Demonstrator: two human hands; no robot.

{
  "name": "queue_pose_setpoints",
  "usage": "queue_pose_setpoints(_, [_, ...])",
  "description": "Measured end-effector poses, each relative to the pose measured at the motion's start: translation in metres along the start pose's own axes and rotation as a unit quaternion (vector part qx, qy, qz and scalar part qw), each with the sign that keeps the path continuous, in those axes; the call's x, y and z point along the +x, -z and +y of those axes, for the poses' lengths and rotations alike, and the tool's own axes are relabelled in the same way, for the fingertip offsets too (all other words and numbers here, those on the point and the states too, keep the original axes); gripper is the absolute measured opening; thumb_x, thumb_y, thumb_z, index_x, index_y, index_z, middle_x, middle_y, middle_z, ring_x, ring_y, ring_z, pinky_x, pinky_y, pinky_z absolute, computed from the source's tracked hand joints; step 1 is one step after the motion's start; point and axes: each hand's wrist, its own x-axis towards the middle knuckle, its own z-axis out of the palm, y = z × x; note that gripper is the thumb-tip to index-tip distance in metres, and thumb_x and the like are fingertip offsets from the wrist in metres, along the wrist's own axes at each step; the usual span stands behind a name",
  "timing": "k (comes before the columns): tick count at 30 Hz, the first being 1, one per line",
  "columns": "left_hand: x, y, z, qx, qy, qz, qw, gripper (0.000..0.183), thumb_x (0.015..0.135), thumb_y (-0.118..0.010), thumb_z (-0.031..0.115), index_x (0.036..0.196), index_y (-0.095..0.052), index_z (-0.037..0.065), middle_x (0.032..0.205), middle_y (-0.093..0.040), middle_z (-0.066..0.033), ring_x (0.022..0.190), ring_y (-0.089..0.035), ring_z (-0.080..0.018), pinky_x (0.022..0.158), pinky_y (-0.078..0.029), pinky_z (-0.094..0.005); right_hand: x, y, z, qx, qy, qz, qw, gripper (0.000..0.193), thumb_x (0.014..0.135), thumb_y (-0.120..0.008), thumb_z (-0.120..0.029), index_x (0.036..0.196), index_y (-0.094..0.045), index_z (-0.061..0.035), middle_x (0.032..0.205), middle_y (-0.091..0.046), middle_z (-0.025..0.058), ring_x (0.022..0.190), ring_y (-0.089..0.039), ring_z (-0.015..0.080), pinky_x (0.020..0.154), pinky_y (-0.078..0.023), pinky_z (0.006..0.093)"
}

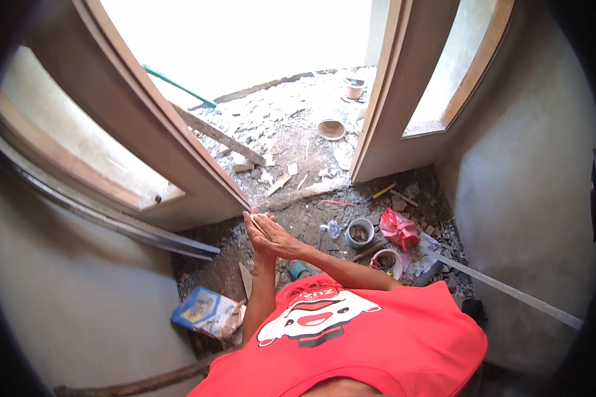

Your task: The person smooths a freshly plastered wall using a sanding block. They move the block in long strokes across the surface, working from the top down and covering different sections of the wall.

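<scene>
Your left hand [252, 231] and right hand [278, 241] are pressed together, near the left doorframe [172, 126]; a pale sliver [260, 227] shows between, can't tell if it's held. Done versus left: can't judge; rubble [275, 135] lies loose outside. Your red shirt [410, 324] has lettering above a cartoon face; blue-and-white bag [208, 311] print is too blurred.

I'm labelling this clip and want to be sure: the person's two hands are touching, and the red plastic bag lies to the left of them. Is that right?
Not quite: the head view shows the red plastic bag lying to the right of the hands. The left hand and right hand are indeed touching.
</scene>
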Motion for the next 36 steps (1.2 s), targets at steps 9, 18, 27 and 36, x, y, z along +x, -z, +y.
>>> queue_pose_setpoints(9, [0.172, -0.041, 0.033, 0.241, -0.104, 0.020, 0.965, 0.054, 0.109, -0.042, 0.052, 0.129, -0.053, 0.003, 0.118, -0.059, -0.0103, 0.112, -0.054, -0.0208, 0.099, -0.044, -0.0345, 0.123, 0.089, 0.023, 0.350, -0.154, 0.102, 0.918, 0.050, 0.109, -0.052, -0.032, 0.149, -0.048, -0.0025, 0.133, -0.060, 0.0027, 0.114, -0.056, 0.0098, 0.100, -0.046, 0.0275])
queue_pose_setpoints(18, [0.352, -0.139, 0.085, 0.272, -0.140, 0.040, 0.951, 0.062, 0.107, -0.044, 0.056, 0.083, -0.066, 0.004, 0.078, -0.067, -0.0058, 0.069, -0.062, -0.0183, 0.066, -0.052, -0.0354, 0.289, 0.194, 0.095, 0.374, -0.155, 0.066, 0.912, 0.045, 0.108, -0.053, -0.042, 0.123, -0.064, -0.0008, 0.110, -0.064, -0.0003, 0.096, -0.057, 0.0087, 0.080, -0.050, 0.0294])
queue_pose_setpoints(27, [0.488, -0.260, 0.085, 0.150, -0.027, 0.027, 0.988, 0.049, 0.104, -0.055, 0.053, 0.097, -0.065, 0.005, 0.088, -0.066, -0.0061, 0.074, -0.064, -0.0174, 0.067, -0.053, -0.0325, 0.382, 0.331, 0.105, 0.380, -0.167, 0.066, 0.907, 0.048, 0.107, -0.053, -0.047, 0.127, -0.062, -0.0044, 0.095, -0.059, -0.0053, 0.078, -0.052, 0.0062, 0.064, -0.044, 0.0233])
queue_pose_setpoints(36, [0.634, -0.365, 0.031, 0.158, 0.113, 0.016, 0.981, 0.046, 0.102, -0.057, 0.051, 0.101, -0.062, 0.006, 0.088, -0.063, -0.0063, 0.075, -0.064, -0.0214, 0.067, -0.055, -0.0398, 0.453, 0.447, 0.186, 0.328, -0.149, 0.191, 0.913, 0.043, 0.108, -0.054, -0.041, 0.128, -0.064, -0.0045, 0.093, -0.061, -0.0038, 0.074, -0.053, 0.0061, 0.062, -0.044, 0.0233])
